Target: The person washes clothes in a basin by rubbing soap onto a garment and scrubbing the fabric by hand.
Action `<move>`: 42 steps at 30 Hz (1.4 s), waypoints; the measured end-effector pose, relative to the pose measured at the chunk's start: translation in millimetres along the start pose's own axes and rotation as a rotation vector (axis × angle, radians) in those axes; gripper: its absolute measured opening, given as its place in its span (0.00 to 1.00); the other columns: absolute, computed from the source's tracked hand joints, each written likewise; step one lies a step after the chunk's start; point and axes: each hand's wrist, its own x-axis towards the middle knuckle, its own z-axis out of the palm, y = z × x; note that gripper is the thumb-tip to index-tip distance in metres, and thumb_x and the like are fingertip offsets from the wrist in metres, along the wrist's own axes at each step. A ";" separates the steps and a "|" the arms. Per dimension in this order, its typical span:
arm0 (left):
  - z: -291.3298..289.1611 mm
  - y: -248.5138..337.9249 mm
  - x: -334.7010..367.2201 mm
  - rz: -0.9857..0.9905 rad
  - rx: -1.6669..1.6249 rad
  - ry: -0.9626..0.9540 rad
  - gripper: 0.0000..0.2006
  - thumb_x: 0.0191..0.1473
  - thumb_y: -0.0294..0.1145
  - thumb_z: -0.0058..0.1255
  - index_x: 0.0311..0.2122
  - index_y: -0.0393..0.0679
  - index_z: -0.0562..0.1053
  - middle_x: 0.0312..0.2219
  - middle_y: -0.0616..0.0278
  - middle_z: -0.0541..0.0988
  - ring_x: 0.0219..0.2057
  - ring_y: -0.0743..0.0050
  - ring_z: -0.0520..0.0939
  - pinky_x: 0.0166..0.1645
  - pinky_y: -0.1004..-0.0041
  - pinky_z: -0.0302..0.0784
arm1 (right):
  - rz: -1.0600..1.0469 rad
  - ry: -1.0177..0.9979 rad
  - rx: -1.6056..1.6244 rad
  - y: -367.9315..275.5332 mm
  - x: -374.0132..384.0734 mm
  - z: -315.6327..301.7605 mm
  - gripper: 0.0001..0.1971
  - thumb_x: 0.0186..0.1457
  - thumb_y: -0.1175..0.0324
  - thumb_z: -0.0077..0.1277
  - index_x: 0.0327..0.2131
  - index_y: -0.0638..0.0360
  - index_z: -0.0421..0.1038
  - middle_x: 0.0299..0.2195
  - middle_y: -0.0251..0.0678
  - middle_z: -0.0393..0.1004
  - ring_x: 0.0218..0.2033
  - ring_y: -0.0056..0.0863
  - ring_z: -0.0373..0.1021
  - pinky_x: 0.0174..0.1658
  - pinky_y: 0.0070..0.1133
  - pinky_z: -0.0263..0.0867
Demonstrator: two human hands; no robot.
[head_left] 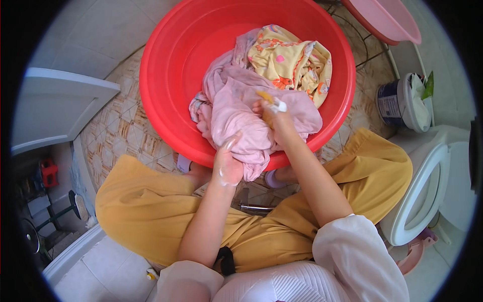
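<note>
A pink cloth (236, 100) lies bunched in a large red basin (171, 95), with one end draped over the near rim. My left hand (229, 166) grips that end, thumb on top, with white suds on the palm and wrist. Over the middle of the cloth, my right hand (276, 118) is closed around a yellow object (265, 96) that sticks out past the fingers. Most of this object is hidden by the hand, so its kind cannot be made out. White foam covers the back of that hand. A yellow patterned cloth (287, 58) is heaped beyond it.
A white toilet (417, 196) stands to the right, with a lidded bucket (397, 103) behind it. A pink basin (387, 20) rests at the upper right near a metal rack. On the left is a white door (65, 105). My knees flank the red basin on the tiled floor (118, 121).
</note>
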 end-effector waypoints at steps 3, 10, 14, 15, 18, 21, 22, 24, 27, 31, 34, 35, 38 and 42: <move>-10.5 1.2 5.8 -0.040 0.000 0.033 0.18 0.47 0.28 0.50 0.45 0.34 0.66 0.41 0.54 0.72 0.44 0.63 0.72 0.52 0.66 0.65 | 0.046 0.017 0.200 -14.5 -4.6 0.8 0.17 0.56 0.62 0.43 0.45 0.63 0.62 0.31 0.36 0.70 0.33 0.24 0.68 0.38 0.19 0.66; 7.7 4.3 1.6 0.778 0.631 0.390 0.20 0.42 0.22 0.54 0.44 0.35 0.67 0.38 0.54 0.73 0.41 0.66 0.73 0.50 0.68 0.65 | 0.149 -0.053 0.231 -45.6 -22.5 23.4 0.16 0.57 0.59 0.41 0.39 0.64 0.63 0.31 0.42 0.72 0.31 0.27 0.70 0.35 0.19 0.68; 37.0 14.1 -15.1 1.307 1.553 0.543 0.19 0.43 0.23 0.55 0.43 0.36 0.67 0.36 0.58 0.73 0.39 0.69 0.74 0.48 0.70 0.67 | 0.100 0.018 0.181 -60.3 -30.7 44.5 0.17 0.57 0.57 0.40 0.37 0.65 0.65 0.34 0.44 0.71 0.30 0.28 0.70 0.34 0.21 0.68; 39.1 13.5 -13.5 1.047 1.486 0.285 0.17 0.44 0.23 0.55 0.42 0.36 0.67 0.35 0.59 0.73 0.38 0.71 0.74 0.46 0.72 0.68 | 0.063 -0.017 0.189 -61.6 -31.6 49.2 0.18 0.57 0.56 0.38 0.35 0.65 0.66 0.35 0.44 0.71 0.30 0.28 0.70 0.34 0.21 0.68; 52.7 7.9 -17.5 0.601 1.107 -0.034 0.14 0.45 0.25 0.55 0.38 0.35 0.68 0.32 0.60 0.74 0.33 0.76 0.75 0.40 0.77 0.70 | 0.047 -0.111 0.217 -67.9 -39.4 60.8 0.20 0.57 0.55 0.37 0.33 0.66 0.67 0.38 0.44 0.71 0.31 0.28 0.70 0.35 0.22 0.67; 52.1 8.2 -16.6 0.460 0.872 -0.150 0.09 0.47 0.25 0.52 0.35 0.35 0.69 0.28 0.62 0.75 0.24 0.82 0.76 0.28 0.82 0.71 | 0.098 -0.165 0.240 -70.6 -43.2 61.2 0.19 0.57 0.56 0.38 0.33 0.66 0.68 0.38 0.43 0.71 0.32 0.26 0.69 0.36 0.21 0.66; 53.1 8.9 -17.7 0.425 0.824 -0.126 0.09 0.48 0.24 0.52 0.35 0.35 0.68 0.28 0.62 0.75 0.25 0.82 0.76 0.29 0.82 0.71 | 0.130 -0.164 0.244 -71.7 -44.0 60.3 0.17 0.56 0.58 0.40 0.34 0.65 0.68 0.37 0.42 0.71 0.33 0.25 0.69 0.36 0.21 0.66; 54.8 11.7 -18.3 0.390 0.774 -0.107 0.09 0.48 0.23 0.51 0.36 0.35 0.68 0.29 0.62 0.74 0.26 0.82 0.76 0.30 0.82 0.71 | 0.151 -0.111 0.213 -75.8 -44.6 60.2 0.15 0.54 0.60 0.43 0.33 0.65 0.68 0.36 0.40 0.71 0.32 0.25 0.69 0.35 0.20 0.66; 55.5 16.1 -20.4 0.336 0.737 -0.146 0.09 0.49 0.23 0.50 0.37 0.36 0.68 0.29 0.64 0.74 0.28 0.83 0.75 0.33 0.81 0.71 | 0.060 -0.069 0.042 -75.6 -36.0 47.8 0.11 0.50 0.64 0.50 0.33 0.63 0.69 0.34 0.37 0.71 0.31 0.23 0.69 0.33 0.20 0.64; 46.7 25.9 -23.4 0.335 0.771 -0.180 0.09 0.49 0.23 0.49 0.38 0.36 0.68 0.31 0.64 0.74 0.33 0.83 0.74 0.38 0.81 0.70 | -0.035 -0.183 -0.516 -100.3 -39.2 52.4 0.10 0.46 0.71 0.53 0.33 0.62 0.68 0.29 0.31 0.68 0.29 0.16 0.65 0.31 0.20 0.62; 42.0 20.9 -16.5 0.354 0.789 -0.168 0.10 0.49 0.22 0.48 0.39 0.35 0.68 0.32 0.64 0.73 0.34 0.83 0.74 0.39 0.81 0.69 | -0.203 -0.212 -0.953 -101.0 -41.1 51.8 0.11 0.41 0.74 0.54 0.33 0.61 0.69 0.28 0.37 0.69 0.29 0.29 0.68 0.31 0.23 0.64; 41.8 18.9 -15.6 0.368 0.788 -0.147 0.10 0.49 0.21 0.48 0.39 0.35 0.68 0.33 0.64 0.73 0.35 0.83 0.73 0.39 0.81 0.69 | -0.204 -0.212 -0.954 -97.4 -42.0 51.2 0.11 0.41 0.74 0.54 0.33 0.61 0.69 0.28 0.37 0.69 0.29 0.29 0.68 0.31 0.23 0.64; 49.8 15.3 -18.0 0.370 0.684 -0.050 0.10 0.48 0.21 0.48 0.39 0.35 0.69 0.32 0.64 0.74 0.33 0.85 0.73 0.38 0.82 0.69 | -0.787 -0.376 -1.263 -78.6 -41.6 48.4 0.15 0.33 0.74 0.53 0.32 0.59 0.69 0.26 0.38 0.66 0.28 0.38 0.67 0.32 0.30 0.65; 46.0 21.4 -20.6 0.339 0.684 -0.023 0.09 0.48 0.22 0.49 0.37 0.35 0.70 0.29 0.65 0.74 0.30 0.86 0.74 0.36 0.83 0.69 | -0.857 -0.323 -1.194 -72.7 -40.1 49.7 0.12 0.38 0.74 0.53 0.32 0.59 0.68 0.25 0.38 0.66 0.26 0.32 0.67 0.29 0.26 0.65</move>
